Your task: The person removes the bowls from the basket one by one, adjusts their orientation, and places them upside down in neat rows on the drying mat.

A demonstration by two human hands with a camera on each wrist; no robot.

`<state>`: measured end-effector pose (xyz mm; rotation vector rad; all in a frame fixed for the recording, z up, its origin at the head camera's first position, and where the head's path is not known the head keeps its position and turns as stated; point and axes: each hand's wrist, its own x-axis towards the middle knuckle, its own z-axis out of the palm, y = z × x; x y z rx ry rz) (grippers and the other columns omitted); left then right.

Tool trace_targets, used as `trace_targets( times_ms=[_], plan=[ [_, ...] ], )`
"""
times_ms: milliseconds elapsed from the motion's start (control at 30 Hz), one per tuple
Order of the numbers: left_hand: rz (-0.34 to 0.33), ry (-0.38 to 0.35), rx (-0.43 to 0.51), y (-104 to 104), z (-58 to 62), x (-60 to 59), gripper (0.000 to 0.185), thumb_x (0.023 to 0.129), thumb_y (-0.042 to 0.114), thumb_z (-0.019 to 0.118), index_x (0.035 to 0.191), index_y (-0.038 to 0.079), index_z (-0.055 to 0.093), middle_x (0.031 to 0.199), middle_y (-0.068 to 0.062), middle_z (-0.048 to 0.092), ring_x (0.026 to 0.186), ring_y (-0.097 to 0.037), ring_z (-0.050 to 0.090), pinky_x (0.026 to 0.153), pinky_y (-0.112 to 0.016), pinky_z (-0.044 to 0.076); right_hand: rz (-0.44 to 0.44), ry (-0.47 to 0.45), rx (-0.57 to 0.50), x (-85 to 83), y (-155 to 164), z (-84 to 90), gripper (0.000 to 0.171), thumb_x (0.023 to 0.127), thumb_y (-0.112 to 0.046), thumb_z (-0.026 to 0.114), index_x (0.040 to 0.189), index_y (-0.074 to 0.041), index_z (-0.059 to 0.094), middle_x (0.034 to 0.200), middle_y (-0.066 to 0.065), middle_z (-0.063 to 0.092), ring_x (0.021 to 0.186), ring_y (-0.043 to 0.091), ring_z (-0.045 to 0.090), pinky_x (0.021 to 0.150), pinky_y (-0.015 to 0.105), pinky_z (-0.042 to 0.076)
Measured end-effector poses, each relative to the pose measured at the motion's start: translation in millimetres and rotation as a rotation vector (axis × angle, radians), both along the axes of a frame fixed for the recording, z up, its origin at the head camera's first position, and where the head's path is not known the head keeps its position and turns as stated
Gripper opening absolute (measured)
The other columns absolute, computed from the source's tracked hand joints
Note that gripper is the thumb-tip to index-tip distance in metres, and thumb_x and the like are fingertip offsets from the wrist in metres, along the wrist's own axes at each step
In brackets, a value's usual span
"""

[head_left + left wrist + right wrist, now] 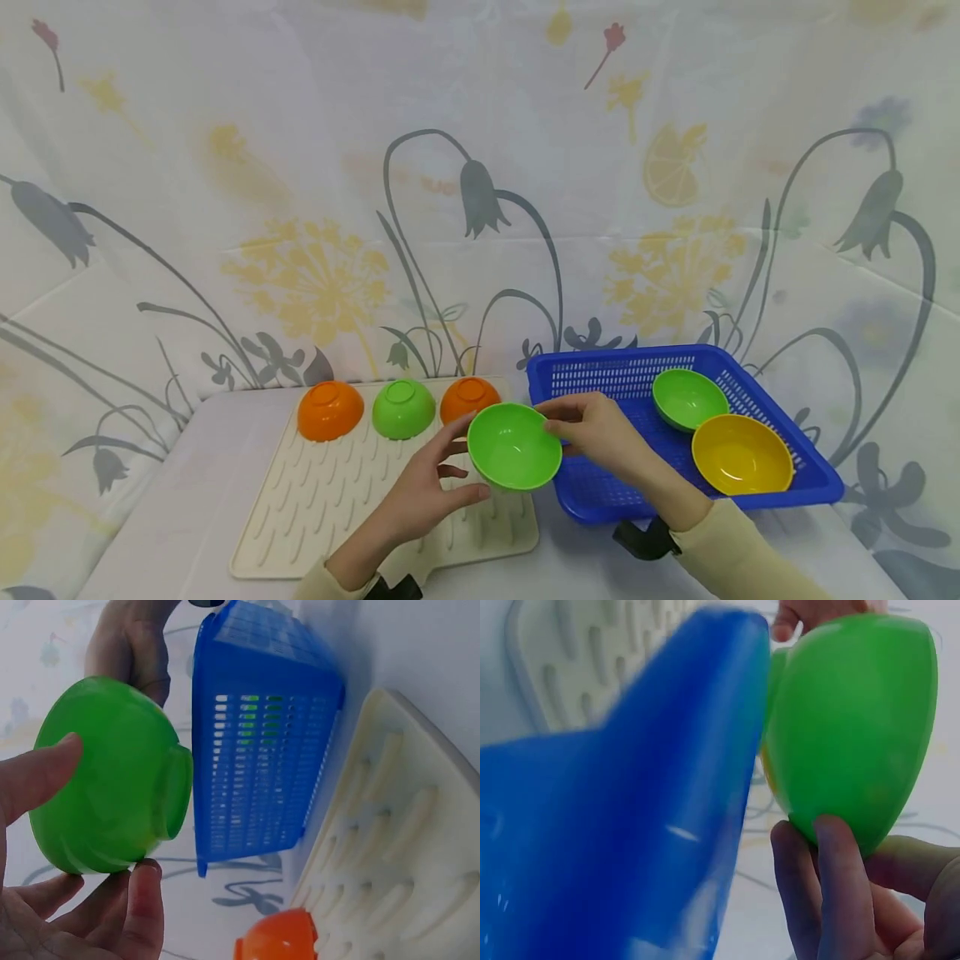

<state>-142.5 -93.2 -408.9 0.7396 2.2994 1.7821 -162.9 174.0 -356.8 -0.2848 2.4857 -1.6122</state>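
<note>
Both hands hold one green bowl (514, 445) in the air, above the right edge of the cream drying mat (315, 508) and just beside the blue basket (600, 492). The left hand (420, 496) curls its fingers around the bowl's left side; the right hand (600, 429) pinches the right rim. The bowl is tilted, with its opening towards the person (its foot points away, towards the back of the tabletop).
</note>
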Motion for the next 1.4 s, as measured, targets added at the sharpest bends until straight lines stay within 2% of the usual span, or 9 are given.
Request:
trace_targets(
  times_ms=[133, 333, 500, 667, 867, 1033, 1233, 1400],
  plan=[
    [0.023, -0.017, -0.005, -6, -1.1, 0.3, 0.086, 0.083, 0.02, 0.083, 0.154, 0.02, 0.036, 0.146, 0.001, 0.048, 0.126, -0.025, 0.051, 0.093, -0.043, 0.053, -0.037, 0.014, -0.004, 1.0, -13, -6.4, 0.025, 0.095, -0.006, 0.066, 0.12, -0.004, 0.071, 0.109, 0.01, 0.072, 0.096, 0.024, 0.069, 0.07, 0.036, 0.061],
    [0.046, -0.027, 0.011, -15, -2.9, 1.4, 0.089, 0.082, 0.021, 0.084, 0.154, 0.011, 0.034, 0.144, -0.009, 0.049, 0.128, -0.032, 0.049, 0.093, -0.04, 0.053, -0.057, 0.031, -0.057, 5.2, -30, -14.5, 0.026, 0.094, -0.002, 0.066, 0.12, -0.002, 0.069, 0.111, 0.011, 0.07, 0.097, 0.026, 0.07, 0.069, 0.036, 0.061],
    [0.067, -0.05, 0.024, -24, -2.4, 0.0, 0.09, 0.082, 0.018, 0.084, 0.155, 0.007, 0.032, 0.144, -0.013, 0.048, 0.127, -0.033, 0.049, 0.093, -0.033, 0.053, -0.038, -0.001, -0.148, 10.3, -39, -18.4, 0.032, 0.095, -0.001, 0.063, 0.127, -0.001, 0.065, 0.12, 0.015, 0.067, 0.104, 0.029, 0.068, 0.077, 0.037, 0.06],
    [0.071, -0.055, 0.022, -31, -2.9, -3.8, 0.092, 0.081, 0.018, 0.084, 0.155, 0.007, 0.031, 0.144, -0.014, 0.049, 0.124, -0.032, 0.05, 0.092, -0.032, 0.052, -0.016, 0.005, -0.227, 16.2, -44, -25.9, 0.04, 0.097, 0.0, 0.06, 0.136, 0.005, 0.056, 0.131, 0.023, 0.06, 0.113, 0.035, 0.064, 0.084, 0.039, 0.057],
    [0.069, -0.067, 0.024, -35, -6.8, -5.1, 0.093, 0.081, 0.017, 0.085, 0.156, 0.009, 0.03, 0.146, -0.014, 0.047, 0.127, -0.032, 0.048, 0.093, -0.032, 0.052, -0.025, 0.075, -0.176, 19.0, -48, -39.0, 0.046, 0.093, 0.0, 0.064, 0.138, 0.003, 0.055, 0.134, 0.021, 0.059, 0.119, 0.035, 0.061, 0.088, 0.034, 0.055],
    [0.056, -0.064, 0.042, -34, -8.6, -4.8, 0.093, 0.08, 0.015, 0.085, 0.156, 0.009, 0.03, 0.147, -0.015, 0.046, 0.128, -0.034, 0.048, 0.092, -0.033, 0.052, -0.036, 0.107, -0.164, 19.9, -48, -41.2, 0.046, 0.092, 0.001, 0.065, 0.137, 0.001, 0.056, 0.129, 0.017, 0.063, 0.119, 0.032, 0.061, 0.089, 0.032, 0.055],
    [0.042, -0.011, 0.039, -31, -7.5, -6.3, 0.094, 0.079, 0.014, 0.086, 0.156, 0.013, 0.032, 0.149, -0.012, 0.045, 0.131, -0.035, 0.045, 0.094, -0.045, 0.051, -0.075, 0.129, -0.127, 20.7, -46, -40.4, 0.046, 0.091, 0.002, 0.067, 0.136, -0.002, 0.058, 0.125, 0.012, 0.066, 0.117, 0.029, 0.062, 0.09, 0.033, 0.055],
    [0.063, -0.019, 0.026, -31, -5.3, -6.2, 0.096, 0.077, 0.015, 0.087, 0.155, 0.013, 0.033, 0.149, -0.012, 0.045, 0.132, -0.035, 0.044, 0.094, -0.053, 0.05, -0.092, 0.128, -0.124, 20.6, -46, -41.2, 0.05, 0.089, 0.006, 0.066, 0.138, -0.001, 0.057, 0.127, 0.01, 0.065, 0.117, 0.029, 0.061, 0.09, 0.036, 0.055]
  ],
)
